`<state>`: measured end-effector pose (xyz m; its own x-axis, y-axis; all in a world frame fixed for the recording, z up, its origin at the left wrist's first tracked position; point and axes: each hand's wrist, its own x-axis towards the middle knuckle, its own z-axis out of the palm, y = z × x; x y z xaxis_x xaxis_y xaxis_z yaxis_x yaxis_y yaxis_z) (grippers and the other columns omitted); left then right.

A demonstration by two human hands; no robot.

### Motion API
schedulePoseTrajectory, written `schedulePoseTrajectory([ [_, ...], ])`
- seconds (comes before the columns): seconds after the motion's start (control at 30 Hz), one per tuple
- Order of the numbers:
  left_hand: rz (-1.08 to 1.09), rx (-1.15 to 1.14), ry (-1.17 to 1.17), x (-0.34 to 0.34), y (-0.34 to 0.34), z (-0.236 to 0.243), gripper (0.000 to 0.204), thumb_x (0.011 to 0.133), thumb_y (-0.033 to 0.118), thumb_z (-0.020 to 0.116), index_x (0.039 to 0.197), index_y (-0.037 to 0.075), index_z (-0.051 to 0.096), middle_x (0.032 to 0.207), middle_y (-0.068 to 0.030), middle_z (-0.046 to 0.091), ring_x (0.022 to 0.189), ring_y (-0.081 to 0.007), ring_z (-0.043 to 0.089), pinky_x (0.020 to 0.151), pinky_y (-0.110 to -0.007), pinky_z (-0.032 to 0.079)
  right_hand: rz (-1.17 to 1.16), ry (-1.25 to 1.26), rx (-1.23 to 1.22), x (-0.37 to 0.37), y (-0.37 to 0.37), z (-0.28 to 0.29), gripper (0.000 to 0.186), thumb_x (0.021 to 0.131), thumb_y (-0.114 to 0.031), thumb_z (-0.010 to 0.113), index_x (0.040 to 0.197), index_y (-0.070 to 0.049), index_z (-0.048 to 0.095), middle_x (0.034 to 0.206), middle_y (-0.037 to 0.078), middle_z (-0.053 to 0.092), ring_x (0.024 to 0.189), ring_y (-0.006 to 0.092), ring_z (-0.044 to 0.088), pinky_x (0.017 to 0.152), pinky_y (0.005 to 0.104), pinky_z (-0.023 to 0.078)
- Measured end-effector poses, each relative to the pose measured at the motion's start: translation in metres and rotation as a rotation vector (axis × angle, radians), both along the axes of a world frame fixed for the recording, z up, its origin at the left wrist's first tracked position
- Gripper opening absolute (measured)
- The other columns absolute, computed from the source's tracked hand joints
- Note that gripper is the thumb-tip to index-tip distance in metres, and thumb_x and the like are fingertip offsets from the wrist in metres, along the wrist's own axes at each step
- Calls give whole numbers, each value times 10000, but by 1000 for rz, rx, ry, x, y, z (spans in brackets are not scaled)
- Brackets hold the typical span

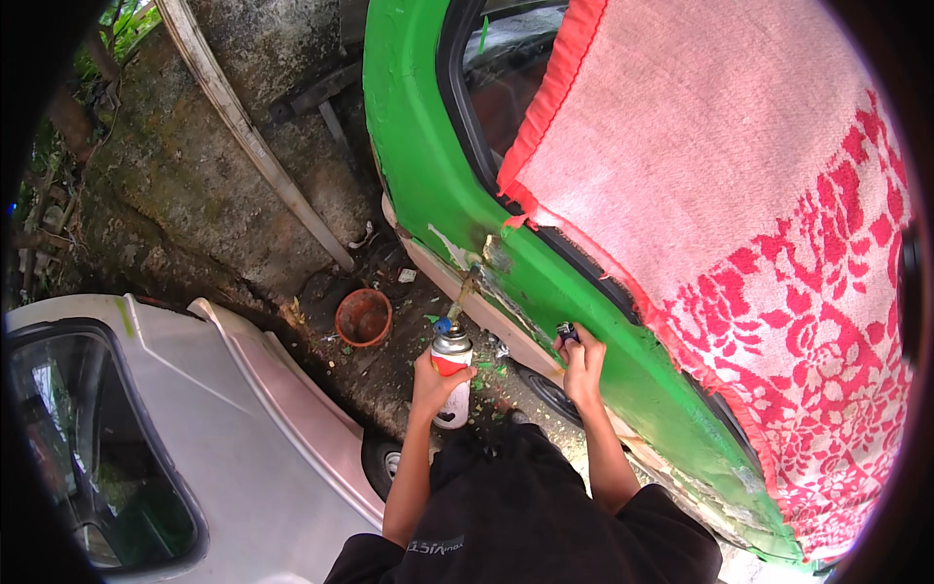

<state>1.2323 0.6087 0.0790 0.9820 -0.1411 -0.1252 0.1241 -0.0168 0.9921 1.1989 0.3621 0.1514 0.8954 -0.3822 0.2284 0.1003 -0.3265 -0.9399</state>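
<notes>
My left hand (432,385) is wrapped round a white and red gas canister (453,404), held upright. On its top sits a torch head (466,290) with a blue knob and a brass-coloured nozzle. That nozzle points at the lower corner of a green car (413,136), where the paint is chipped and bare patches (496,255) show; whether it touches cannot be told. To the right, my right hand (584,368) is closed on a small dark lighter (567,333) with a metal top, close to the green panel. No flame is visible.
A red and white patterned cloth (700,175) covers the green car's window. A silver car (243,438) stands at the left. Between them are a terracotta pot (364,317), scattered debris and green paint chips. A long curved strip (243,127) leans by the mossy wall (175,185).
</notes>
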Motion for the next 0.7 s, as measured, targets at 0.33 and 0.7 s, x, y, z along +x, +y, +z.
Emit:
schedulePoseTrajectory([
  [0.33,-10,11,-39,-5,-1,-2,397,686,69,842,1020,13,635,906,-44,679,792,-129,637,734,-295,516,5,79,13,-4,-3,-4,255,819,-170,461,752,30,604,581,86,524,536,164,485,540,334,388],
  [0.7,2,-15,30,-14,1,-8,390,682,74,837,1010,17,633,893,-42,674,771,-126,633,712,-290,514,-6,96,28,-13,-1,-6,263,814,-171,452,755,33,607,560,76,499,517,156,460,526,328,375],
])
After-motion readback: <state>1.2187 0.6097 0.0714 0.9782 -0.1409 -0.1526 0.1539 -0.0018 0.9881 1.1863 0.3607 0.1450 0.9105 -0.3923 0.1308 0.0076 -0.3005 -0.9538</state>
